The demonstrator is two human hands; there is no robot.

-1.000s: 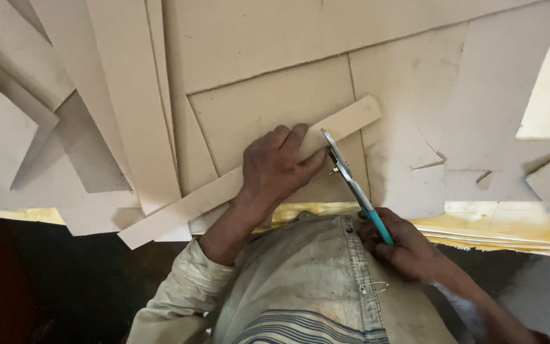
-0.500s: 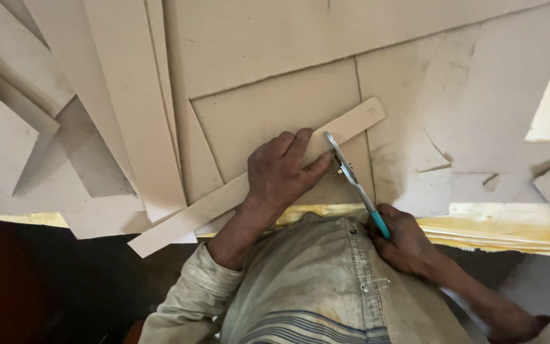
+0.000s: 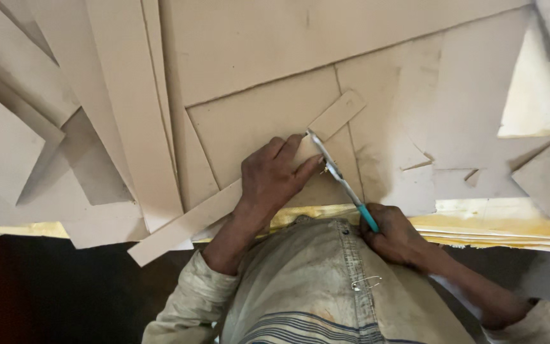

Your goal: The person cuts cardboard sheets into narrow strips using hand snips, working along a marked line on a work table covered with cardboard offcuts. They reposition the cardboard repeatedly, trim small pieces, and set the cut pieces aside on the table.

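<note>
Overlapping tan cardboard sheets (image 3: pixel 268 44) cover the whole work surface, w/ a yellow edge (image 3: pixel 498 229) along the near side. Left hand (image 3: pixel 272 181) presses flat, fingers spread, on a long cardboard strip (image 3: pixel 189 223) lying diagonally across a rectangular panel (image 3: pixel 256 121). Right hand (image 3: pixel 396 236) is clamped round the teal handle of a knife (image 3: pixel 342 181), blade tip touching the strip just beside the left fingertips.

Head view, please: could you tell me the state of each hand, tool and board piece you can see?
Left hand: spread flat, pressing down on the long strip.
Long strip: lying diagonally across the sheet, used as a straightedge.
Right hand: closed around the knife handle.
Knife: blade tip against the strip's edge.
Sheet: flat under the strip.
Offcuts: loose, overlapping at left.
</note>
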